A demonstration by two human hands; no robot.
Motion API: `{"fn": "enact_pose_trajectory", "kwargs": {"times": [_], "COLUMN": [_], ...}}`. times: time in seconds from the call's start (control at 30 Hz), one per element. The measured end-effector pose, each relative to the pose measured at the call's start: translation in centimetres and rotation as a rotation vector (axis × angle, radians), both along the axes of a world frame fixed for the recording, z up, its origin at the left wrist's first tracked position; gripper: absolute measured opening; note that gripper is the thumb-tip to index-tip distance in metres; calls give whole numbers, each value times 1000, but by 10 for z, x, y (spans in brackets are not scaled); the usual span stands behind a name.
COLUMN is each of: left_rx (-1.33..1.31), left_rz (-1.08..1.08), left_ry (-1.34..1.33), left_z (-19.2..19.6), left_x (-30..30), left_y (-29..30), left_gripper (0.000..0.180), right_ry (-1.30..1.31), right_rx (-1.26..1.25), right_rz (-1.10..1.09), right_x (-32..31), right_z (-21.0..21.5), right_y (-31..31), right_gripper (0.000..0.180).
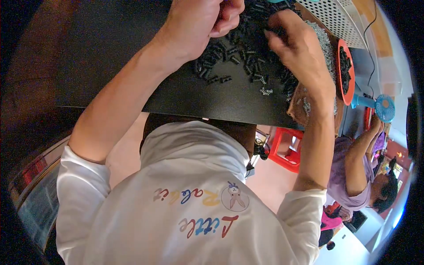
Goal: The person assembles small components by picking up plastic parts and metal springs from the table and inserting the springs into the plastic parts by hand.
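Observation:
My left hand (pixel 194 26) is raised at the top of the view, over the black table, with its fingers curled closed. Whatever those fingers hold is hidden. Over the loose pile of small black cylindrical pieces (pixel 254 64) is my right hand (pixel 300 46), a little blurred. Its thumb and forefinger are bent but apart, with no piece visible between them. Beside and partly behind my right hand lies a heap of small silvery metal parts (pixel 324 39) on a brown sheet (pixel 300 106). A few silvery parts (pixel 266 91) lie loose among the black pieces.
An orange-red dish (pixel 351 88) of black pieces stands to the right, near a white perforated basket (pixel 329 15) and a small blue fan (pixel 384 108). Below the table's edge is a red stool (pixel 286 150). Another person (pixel 357 172) in purple sits at the right.

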State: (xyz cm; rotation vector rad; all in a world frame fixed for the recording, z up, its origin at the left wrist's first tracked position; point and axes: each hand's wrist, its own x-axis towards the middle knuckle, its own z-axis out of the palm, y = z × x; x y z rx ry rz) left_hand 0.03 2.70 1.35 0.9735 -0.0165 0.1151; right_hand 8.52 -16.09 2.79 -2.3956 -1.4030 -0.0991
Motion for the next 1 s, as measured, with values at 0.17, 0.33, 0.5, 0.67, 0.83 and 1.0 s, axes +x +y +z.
{"fn": "enact_pose_trajectory", "kwargs": {"times": [0.17, 0.33, 0.5, 0.67, 0.83, 1.0], "left_rx": [-9, -6, 199, 136, 337, 297], "left_rz": [-6, -84, -195, -225, -297, -440], "left_ry": [25, 75, -590, 19, 36, 45], "left_z": [-1, 0, -13, -1, 3, 5], "left_x": [-2, -4, 10, -5, -8, -8], "left_y": [0, -5, 1, -5, -8, -7], "left_gripper": [42, 40, 33, 31, 32, 38], "right_ry": [153, 13, 149, 201, 303, 351], "right_rx": [0, 221, 309, 369, 596, 656], "right_rz": [-216, -19, -123, -166, -151, -94], "right_x": [-17, -25, -39, -46, -56, -61], "right_z": [8, 4, 8, 4, 5, 11], "right_y": [-5, -18, -19, -23, -12, -4], "right_gripper": [21, 20, 16, 17, 18, 24]}}
